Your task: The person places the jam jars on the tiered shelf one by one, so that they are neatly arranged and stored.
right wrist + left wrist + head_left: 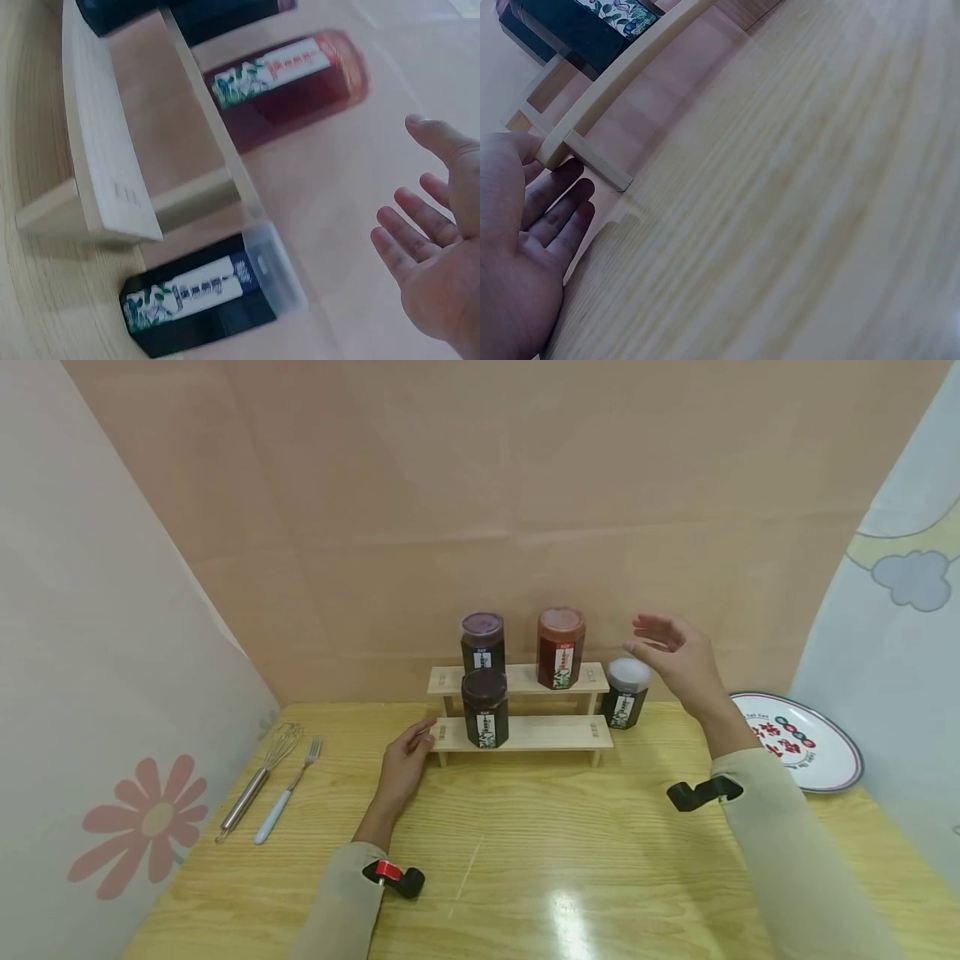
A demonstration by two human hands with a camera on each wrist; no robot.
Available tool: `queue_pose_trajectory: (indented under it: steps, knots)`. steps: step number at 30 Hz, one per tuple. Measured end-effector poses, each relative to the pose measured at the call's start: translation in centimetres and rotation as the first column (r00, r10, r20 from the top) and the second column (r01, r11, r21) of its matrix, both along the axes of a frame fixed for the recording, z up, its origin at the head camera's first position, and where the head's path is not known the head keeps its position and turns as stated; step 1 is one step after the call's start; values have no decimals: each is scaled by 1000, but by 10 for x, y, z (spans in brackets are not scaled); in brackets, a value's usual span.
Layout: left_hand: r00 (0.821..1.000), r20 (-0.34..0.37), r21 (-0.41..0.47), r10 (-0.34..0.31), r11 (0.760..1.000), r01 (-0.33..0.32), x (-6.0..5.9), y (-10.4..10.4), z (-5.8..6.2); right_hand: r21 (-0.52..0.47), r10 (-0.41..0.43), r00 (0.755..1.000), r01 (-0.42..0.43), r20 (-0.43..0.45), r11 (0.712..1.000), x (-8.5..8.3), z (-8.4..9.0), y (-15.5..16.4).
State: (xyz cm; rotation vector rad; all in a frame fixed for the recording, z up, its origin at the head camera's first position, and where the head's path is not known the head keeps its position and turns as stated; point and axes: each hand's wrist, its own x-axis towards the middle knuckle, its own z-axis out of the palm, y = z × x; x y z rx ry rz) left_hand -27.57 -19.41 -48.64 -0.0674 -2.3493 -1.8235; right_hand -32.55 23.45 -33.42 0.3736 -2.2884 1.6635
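Observation:
A two-tier wooden display rack (551,732) stands against the back of the table. My left hand (405,766) pinches the left end of its lower board; the left wrist view shows the fingers at the board's end. A dark jar (486,710) stands on the lower tier. On the upper tier are a purple-lidded jar (482,639) and a red jar (560,650). Right of the rack, a dark jar with a white lid (627,693) stands on the table. My right hand (678,656) is in the air beside and above that lid, fingers apart and holding nothing (450,247).
A whisk (262,777) and a fork with a pale blue handle (288,793) lie on the left of the table. At the right, an oval plate (832,760) with red lettering lies behind my forearm. Cloth-covered walls enclose the back and both sides.

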Motion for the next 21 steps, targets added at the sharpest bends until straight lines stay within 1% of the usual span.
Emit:
queue_pose_trajectory:
  steps: [5,10,13,18,21]
  knots:
    - [1000,1,11,1,1000,-1,-1,0,-1,25,-16,999,15,51,1000,-10,-12,11]
    - [1000,-1,3,0,1000,0,1,2,1,64,-27,993,20,114,998,-19,-29,18]
    - [1000,-5,-8,3,1000,-3,1,2,2,77,-14,990,3,142,997,-22,-41,20]
    - [1000,-1,-15,8,1000,-8,2,2,3,96,7,987,-22,158,995,-27,-63,19]
    - [1000,3,-18,8,1000,-8,3,2,4,106,-7,987,-10,159,994,-30,-76,19]
